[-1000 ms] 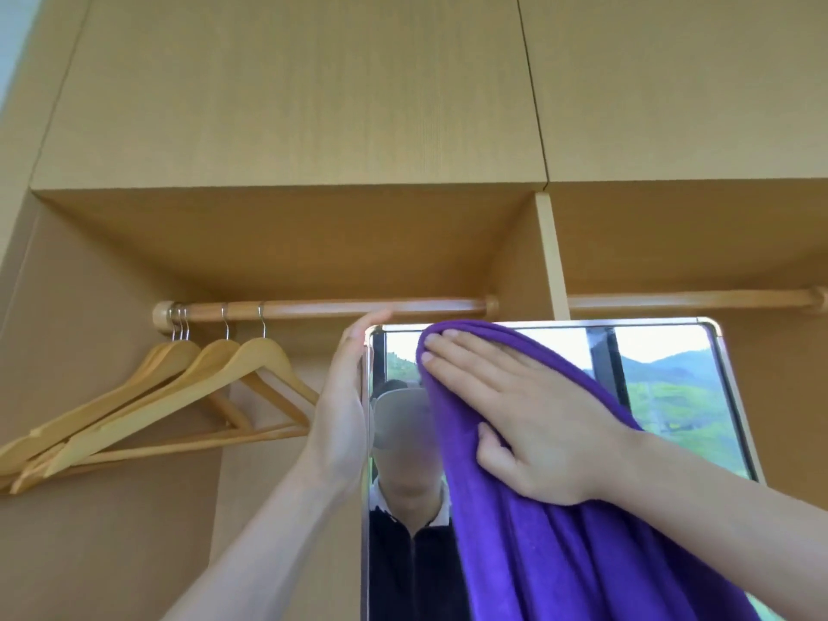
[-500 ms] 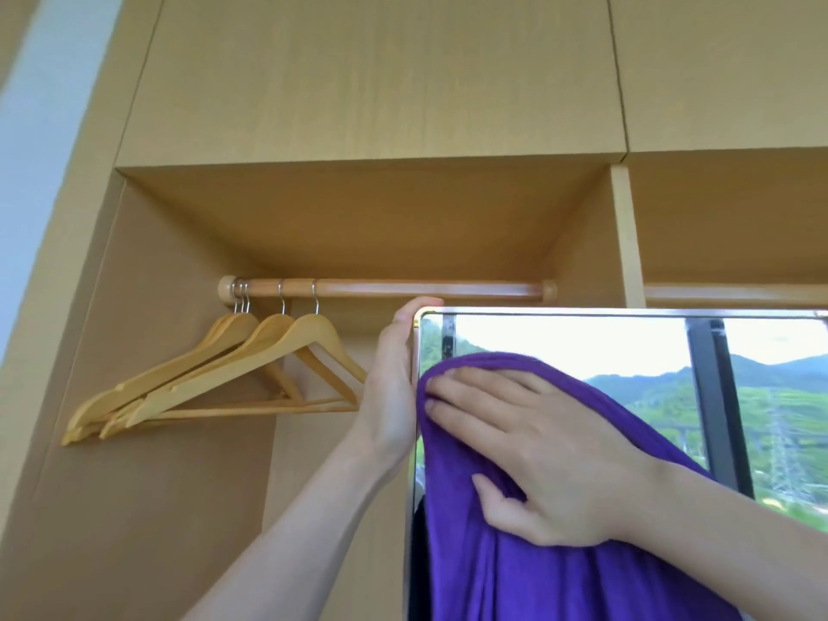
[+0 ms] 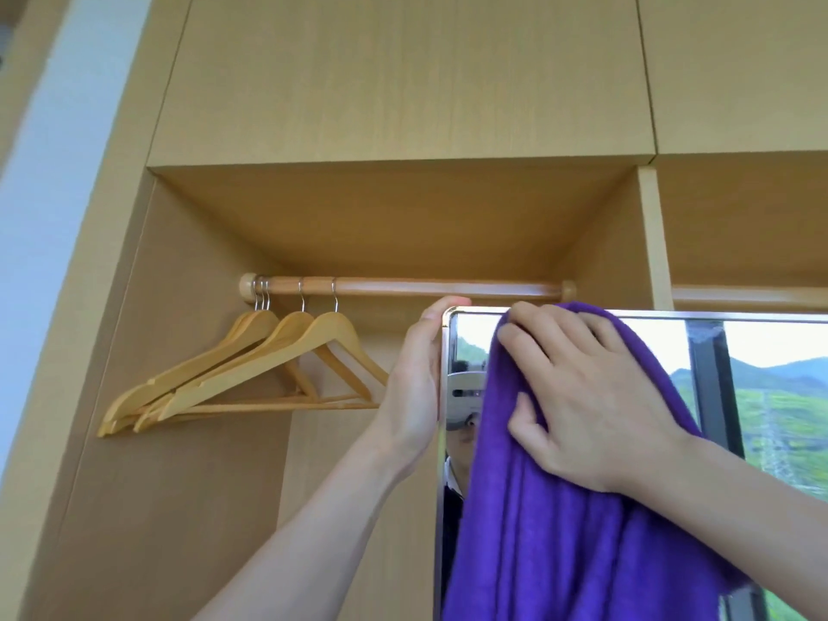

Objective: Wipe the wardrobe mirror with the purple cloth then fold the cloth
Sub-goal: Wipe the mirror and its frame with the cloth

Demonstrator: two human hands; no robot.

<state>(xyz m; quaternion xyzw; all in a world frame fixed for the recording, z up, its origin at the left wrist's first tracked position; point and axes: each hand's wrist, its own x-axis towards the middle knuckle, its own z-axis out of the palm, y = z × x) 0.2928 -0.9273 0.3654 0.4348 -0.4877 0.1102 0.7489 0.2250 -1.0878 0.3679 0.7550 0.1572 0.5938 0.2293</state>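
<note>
The wardrobe mirror [image 3: 761, 396], with a thin metal frame, fills the lower right of the view and reflects green hills and a window. My left hand [image 3: 414, 387] grips its left edge near the top corner, fingers curled round the frame. The purple cloth [image 3: 551, 531] hangs down the mirror's left part. My right hand [image 3: 578, 396] lies flat on the cloth with fingers spread, pressing it against the glass right at the mirror's top edge.
A wooden rail [image 3: 425, 289] runs just above the mirror. Several wooden hangers [image 3: 251, 374] hang at its left end, beside my left hand. Wooden cupboard doors [image 3: 403, 73] close the space above, and a wardrobe divider [image 3: 654, 244] stands at the right.
My right hand has slid the cloth up from below the mirror's top to its top edge. The view shifted, so the mirror sits further right. My left hand keeps its grip on the frame.
</note>
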